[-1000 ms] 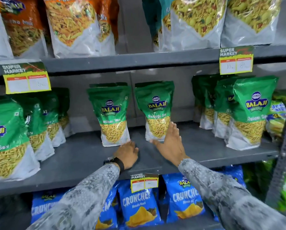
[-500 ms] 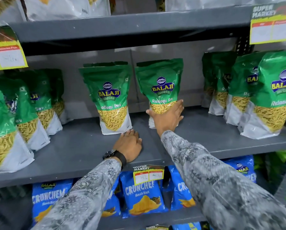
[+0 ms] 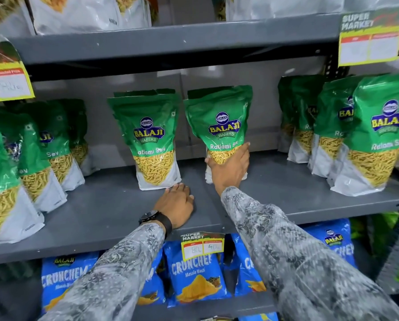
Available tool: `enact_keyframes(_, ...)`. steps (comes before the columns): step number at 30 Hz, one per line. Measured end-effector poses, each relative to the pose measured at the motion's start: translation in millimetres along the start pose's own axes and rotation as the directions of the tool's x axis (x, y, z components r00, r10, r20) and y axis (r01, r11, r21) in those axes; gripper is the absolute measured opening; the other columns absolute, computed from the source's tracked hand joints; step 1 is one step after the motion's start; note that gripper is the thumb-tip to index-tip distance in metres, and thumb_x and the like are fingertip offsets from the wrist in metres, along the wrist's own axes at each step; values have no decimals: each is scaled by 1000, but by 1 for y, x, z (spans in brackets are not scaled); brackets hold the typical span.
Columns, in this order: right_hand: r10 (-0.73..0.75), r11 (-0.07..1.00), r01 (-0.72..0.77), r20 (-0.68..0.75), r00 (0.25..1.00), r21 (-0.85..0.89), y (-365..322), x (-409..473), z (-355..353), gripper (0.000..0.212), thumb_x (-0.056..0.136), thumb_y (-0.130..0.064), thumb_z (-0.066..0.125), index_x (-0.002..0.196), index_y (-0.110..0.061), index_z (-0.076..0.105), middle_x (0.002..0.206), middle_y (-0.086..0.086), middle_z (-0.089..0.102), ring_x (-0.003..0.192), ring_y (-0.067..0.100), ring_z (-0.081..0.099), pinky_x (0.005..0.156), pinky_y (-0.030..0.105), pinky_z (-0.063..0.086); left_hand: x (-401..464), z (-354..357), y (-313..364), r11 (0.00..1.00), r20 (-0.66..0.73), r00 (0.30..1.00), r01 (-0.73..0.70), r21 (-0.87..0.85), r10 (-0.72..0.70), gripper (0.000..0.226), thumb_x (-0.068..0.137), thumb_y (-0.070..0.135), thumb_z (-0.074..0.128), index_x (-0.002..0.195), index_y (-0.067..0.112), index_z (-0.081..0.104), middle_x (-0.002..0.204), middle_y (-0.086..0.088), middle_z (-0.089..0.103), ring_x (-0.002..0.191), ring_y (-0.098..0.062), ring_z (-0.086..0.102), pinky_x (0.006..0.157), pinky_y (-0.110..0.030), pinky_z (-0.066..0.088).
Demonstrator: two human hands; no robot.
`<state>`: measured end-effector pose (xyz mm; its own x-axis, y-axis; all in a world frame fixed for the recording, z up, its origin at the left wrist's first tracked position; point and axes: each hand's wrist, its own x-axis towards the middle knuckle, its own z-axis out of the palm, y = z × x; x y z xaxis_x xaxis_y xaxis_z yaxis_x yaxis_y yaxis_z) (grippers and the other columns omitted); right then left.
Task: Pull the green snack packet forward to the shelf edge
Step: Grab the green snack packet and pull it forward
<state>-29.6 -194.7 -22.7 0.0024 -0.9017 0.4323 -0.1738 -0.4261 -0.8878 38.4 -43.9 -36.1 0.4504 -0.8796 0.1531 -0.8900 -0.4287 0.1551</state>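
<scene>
Two green Balaji Ratlami Sev packets stand upright at the back of the grey middle shelf (image 3: 115,218). My right hand (image 3: 229,169) wraps the lower front of the right green snack packet (image 3: 219,121), thumb on its left side, fingers on its right. The left green packet (image 3: 151,137) stands free beside it. My left hand (image 3: 176,205) rests flat on the shelf just in front of that left packet, fingertips close to its base, holding nothing. A black watch sits on the left wrist.
Rows of the same green packets (image 3: 374,135) stand at the shelf's right and left (image 3: 31,163), nearer the edge. Blue Crunchem bags (image 3: 196,272) fill the shelf below, behind a yellow price tag (image 3: 202,245). White snack bags sit on the upper shelf.
My right hand went from lying beside the right packet's base to gripping its lower front. The view moved closer and tilted down. My left hand stayed on the shelf.
</scene>
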Motion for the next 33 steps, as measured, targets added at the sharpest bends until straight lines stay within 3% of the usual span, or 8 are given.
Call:
enact_keyframes(7,3,1000,-2,-16,1000,24,-3,-16,-28,135,68,-38,95,162,0,6,165,21,28,153,38,26,128,46,19,0,-5,3,1000,15,1000,11,14,-12,47,102,29,28,140,6,43,154,-14,38,144,-27,31,122,-41,21)
enact_keyframes(12,-14,998,14,8,1000,57,-1,-35,-55,134,71,-36,93,163,-2,2,165,17,26,153,35,24,127,46,20,-2,-3,4,1000,20,999,27,1,-27,40,102,25,28,127,4,50,143,-17,47,136,-30,39,115,-44,29)
enact_keyframes(20,-22,998,20,21,1000,65,-7,-59,-86,134,71,-37,93,163,-3,2,164,17,28,152,35,25,126,49,22,-8,-7,11,999,41,999,30,14,-30,47,104,25,27,142,1,40,154,-18,36,145,-28,29,120,-41,19)
enact_keyframes(33,-8,999,6,50,999,49,-17,-80,-116,133,73,-38,91,163,-7,-1,164,14,25,152,32,23,126,49,22,-9,-5,11,999,35,999,24,22,-25,44,104,25,28,137,2,44,150,-19,41,142,-29,35,117,-41,24)
